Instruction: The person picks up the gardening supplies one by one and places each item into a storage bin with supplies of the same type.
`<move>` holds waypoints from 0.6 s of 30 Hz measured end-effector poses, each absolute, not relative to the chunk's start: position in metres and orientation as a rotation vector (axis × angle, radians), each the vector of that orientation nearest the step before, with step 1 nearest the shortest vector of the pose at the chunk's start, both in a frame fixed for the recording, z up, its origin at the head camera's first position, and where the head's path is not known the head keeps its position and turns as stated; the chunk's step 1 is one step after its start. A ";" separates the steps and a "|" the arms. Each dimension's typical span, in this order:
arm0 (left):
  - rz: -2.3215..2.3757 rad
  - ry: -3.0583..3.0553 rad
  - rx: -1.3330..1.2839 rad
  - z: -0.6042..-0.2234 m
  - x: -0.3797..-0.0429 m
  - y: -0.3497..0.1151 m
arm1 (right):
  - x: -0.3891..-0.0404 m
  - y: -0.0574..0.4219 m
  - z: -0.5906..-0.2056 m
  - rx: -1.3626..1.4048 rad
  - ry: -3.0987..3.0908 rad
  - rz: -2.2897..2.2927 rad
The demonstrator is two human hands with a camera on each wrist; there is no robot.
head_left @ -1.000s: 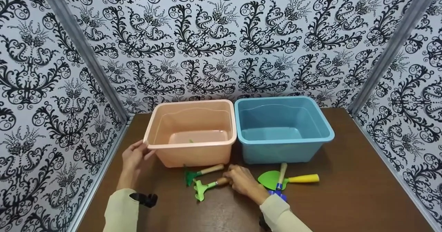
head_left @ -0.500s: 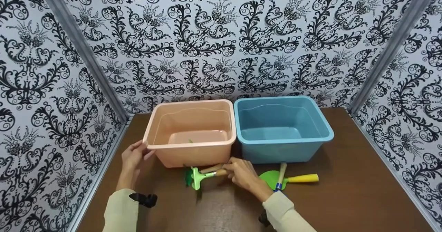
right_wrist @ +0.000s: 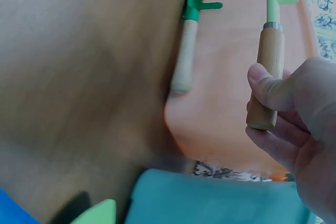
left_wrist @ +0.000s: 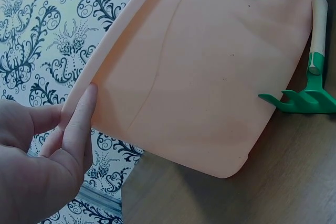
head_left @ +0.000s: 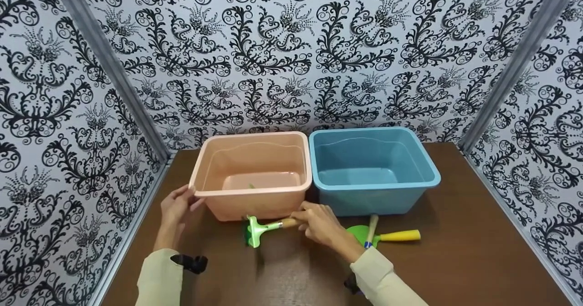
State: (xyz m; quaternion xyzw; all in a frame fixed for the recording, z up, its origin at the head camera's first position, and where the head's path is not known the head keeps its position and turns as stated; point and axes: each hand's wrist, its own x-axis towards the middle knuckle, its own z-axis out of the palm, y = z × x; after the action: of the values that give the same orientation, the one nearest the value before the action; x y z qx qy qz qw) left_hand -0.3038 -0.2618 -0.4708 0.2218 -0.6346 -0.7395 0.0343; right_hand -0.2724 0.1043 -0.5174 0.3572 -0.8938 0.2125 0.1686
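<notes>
My right hand grips a light green hand rake by its wooden handle, thumb on top and fingers curled beneath. The rake hangs above the table in front of the peach tub, its head pointing left. A dark green hand rake with a pale wooden handle lies at the tub's foot, mostly covered by the raised rake in the head view. At the tub's front left corner, my left hand pinches the rim between thumb and fingers. Inside that tub a small green piece shows over the front edge.
A blue tub stands right beside the peach one. Before it lie a green trowel with a yellow handle and, across it, a wooden-handled tool with a blue collar, partly behind my right sleeve. Patterned walls enclose the table.
My right hand has lifted the light green rake off the table and moved it away from me and slightly left, over the dark green rake. The left hand stays at the rim.
</notes>
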 end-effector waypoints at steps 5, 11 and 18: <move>-2.332 -1.881 0.653 -0.472 -0.305 -0.262 | -0.273 0.102 -0.501 1.064 -2.467 0.554; -2.324 -1.913 0.655 -0.471 -0.302 -0.262 | -0.272 0.099 -0.482 1.091 -2.420 0.473; -2.307 -1.930 0.678 -0.469 -0.302 -0.261 | -0.276 0.098 -0.461 1.113 -2.411 0.438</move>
State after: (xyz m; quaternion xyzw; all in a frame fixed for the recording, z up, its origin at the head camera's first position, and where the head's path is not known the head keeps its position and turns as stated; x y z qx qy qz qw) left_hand -0.3021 -0.2608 -0.4695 0.2199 -0.6257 -0.7478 0.0291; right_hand -0.2757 0.0980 -0.4613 0.4032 -0.8732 0.1585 0.2234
